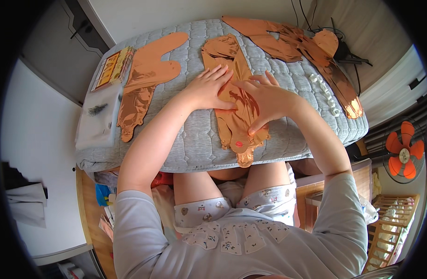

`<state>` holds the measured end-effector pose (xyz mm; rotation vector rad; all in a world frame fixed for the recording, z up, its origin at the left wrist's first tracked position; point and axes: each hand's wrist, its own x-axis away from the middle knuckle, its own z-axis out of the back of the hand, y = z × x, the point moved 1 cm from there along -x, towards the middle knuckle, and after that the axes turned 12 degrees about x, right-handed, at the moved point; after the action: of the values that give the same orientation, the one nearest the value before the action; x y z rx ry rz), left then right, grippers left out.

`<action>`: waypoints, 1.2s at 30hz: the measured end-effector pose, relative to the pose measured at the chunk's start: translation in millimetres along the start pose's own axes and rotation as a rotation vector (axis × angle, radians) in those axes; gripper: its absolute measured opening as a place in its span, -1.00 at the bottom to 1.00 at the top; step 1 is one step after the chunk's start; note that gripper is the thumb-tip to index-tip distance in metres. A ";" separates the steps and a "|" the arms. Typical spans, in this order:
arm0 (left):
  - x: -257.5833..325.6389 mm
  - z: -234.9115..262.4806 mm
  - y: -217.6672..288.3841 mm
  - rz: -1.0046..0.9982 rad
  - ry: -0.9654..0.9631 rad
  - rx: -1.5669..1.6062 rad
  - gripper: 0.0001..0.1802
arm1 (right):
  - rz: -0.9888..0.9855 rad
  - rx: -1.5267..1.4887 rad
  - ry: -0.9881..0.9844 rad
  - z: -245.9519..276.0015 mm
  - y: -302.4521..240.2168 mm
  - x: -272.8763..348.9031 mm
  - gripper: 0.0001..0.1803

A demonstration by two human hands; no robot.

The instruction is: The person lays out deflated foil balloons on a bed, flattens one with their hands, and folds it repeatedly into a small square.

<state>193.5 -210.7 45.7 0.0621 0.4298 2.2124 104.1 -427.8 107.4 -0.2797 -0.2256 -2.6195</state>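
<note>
Copper foil piece (234,122): creased, lying mid-mattress (190,135) before me. Step, as I judge it: smoothing flat. My left hand (208,90): fingers spread, unclenched, on the foil. My right hand (270,100): likewise, thumb lower. Next press calls for light, even palms; folds beneath are hidden. Flanking: left-side foil (148,65), right-side foil (287,46).

Foil balloon (237,116) on mattress (195,139)

no words or numbers can be clearly read. a small red mark (239,144) is seen on the shiny copper foil piece (236,122). the print (109,69) on the yellow and red packet (113,68) is too small to be made out.
</note>
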 end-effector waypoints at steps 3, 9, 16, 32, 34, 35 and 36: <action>-0.2 1.3 2.3 0.008 -0.003 -0.005 0.29 | 0.082 -0.030 0.025 -4.0 0.1 5.9 0.57; 1.6 3.0 3.8 0.019 -0.008 -0.013 0.28 | 0.139 -0.163 0.053 -12.1 8.5 8.5 0.47; 0.8 0.0 1.6 0.002 -0.008 -0.030 0.24 | 0.221 -0.349 0.484 -31.1 47.1 13.8 -0.60; 46.3 2.7 29.7 -0.136 -0.121 -0.050 0.16 | 0.342 -0.382 0.377 -40.8 -1.2 72.5 -0.46; 53.4 1.9 36.1 -0.154 -0.150 -0.045 0.17 | 0.329 -0.292 0.415 -43.7 -12.1 80.9 -0.37; 55.2 1.7 36.9 -0.152 -0.152 -0.045 0.17 | 0.330 -0.293 0.415 -46.4 -15.6 81.1 -0.37; 56.9 1.7 37.8 -0.155 -0.143 -0.051 0.19 | 0.326 -0.170 0.510 -50.0 -19.4 80.6 -0.35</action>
<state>129.5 -188.1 53.7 0.1536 0.2894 2.0502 17.7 -458.2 76.1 0.2767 0.2021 -2.2928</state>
